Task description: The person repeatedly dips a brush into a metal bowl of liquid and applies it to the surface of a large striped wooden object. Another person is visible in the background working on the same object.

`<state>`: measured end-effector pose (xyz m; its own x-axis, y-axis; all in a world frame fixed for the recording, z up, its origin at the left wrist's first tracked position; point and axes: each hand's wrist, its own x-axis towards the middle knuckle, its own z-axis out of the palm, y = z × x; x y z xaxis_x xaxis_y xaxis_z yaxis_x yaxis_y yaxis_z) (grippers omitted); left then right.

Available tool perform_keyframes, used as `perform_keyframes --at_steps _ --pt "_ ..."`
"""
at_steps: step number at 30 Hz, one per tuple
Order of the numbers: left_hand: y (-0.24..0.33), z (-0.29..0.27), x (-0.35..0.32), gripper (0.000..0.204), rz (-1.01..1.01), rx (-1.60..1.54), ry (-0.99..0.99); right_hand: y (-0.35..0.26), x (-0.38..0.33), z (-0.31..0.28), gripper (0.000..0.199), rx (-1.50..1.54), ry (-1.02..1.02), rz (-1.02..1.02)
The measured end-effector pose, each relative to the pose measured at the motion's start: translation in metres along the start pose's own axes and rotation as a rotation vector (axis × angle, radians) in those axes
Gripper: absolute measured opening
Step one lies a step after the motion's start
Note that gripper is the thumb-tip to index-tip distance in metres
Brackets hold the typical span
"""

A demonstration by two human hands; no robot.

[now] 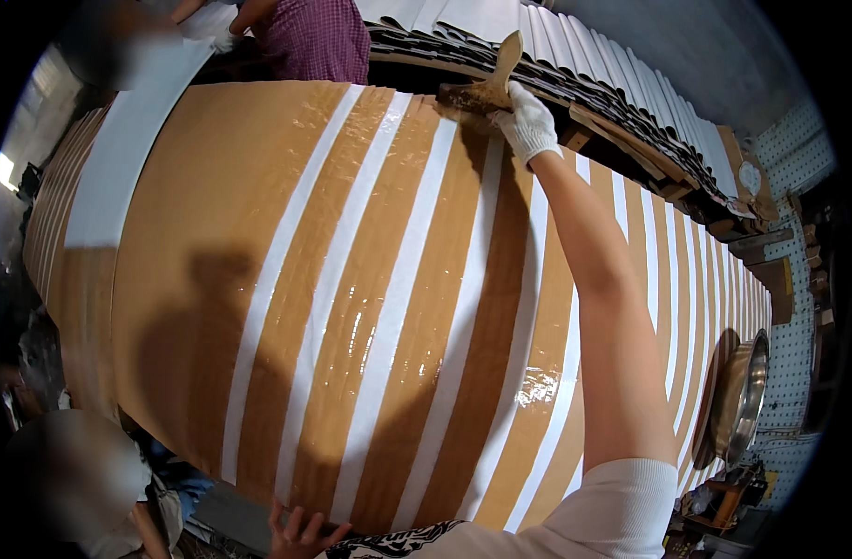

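At the far edge of the work surface, my right hand (528,123), in a white knit glove, is closed around a wide flat brush (506,61) with a wooden handle. Its dark-stained head touches or nearly touches the far ends of the brown sheets (202,177). These lie overlapped like a fan, with white strips (389,307) between the brown bands. Wet, glossy streaks shine across the middle bands. My bare left hand (300,533) rests at the near edge with its fingers spread, holding nothing.
A metal bowl (750,396) sits on the right end of the sheets. Stacked white and dark sheets (622,79) line the far side. A pale sheet (128,158) lies at left. One person in purple checks (314,42) stands far left; another person (147,522) is near left.
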<state>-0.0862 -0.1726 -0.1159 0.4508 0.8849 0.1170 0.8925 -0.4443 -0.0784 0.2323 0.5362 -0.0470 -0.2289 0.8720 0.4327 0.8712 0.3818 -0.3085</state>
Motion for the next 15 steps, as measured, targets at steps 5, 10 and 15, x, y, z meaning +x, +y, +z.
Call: perform_keyframes --at_steps 5,10,15 --pt "0.004 0.011 0.003 0.050 -0.063 -0.012 0.120 -0.060 0.024 -0.006 0.041 0.727 -0.176 0.224" --pt "0.004 0.036 -0.008 0.044 -0.090 -0.055 0.163 -0.055 0.010 0.045 0.045 0.013 -0.081 0.032" --pt "0.010 0.065 -0.045 0.039 -0.144 -0.135 0.180 -0.073 0.041 0.037 0.033 -0.023 0.128 0.000"
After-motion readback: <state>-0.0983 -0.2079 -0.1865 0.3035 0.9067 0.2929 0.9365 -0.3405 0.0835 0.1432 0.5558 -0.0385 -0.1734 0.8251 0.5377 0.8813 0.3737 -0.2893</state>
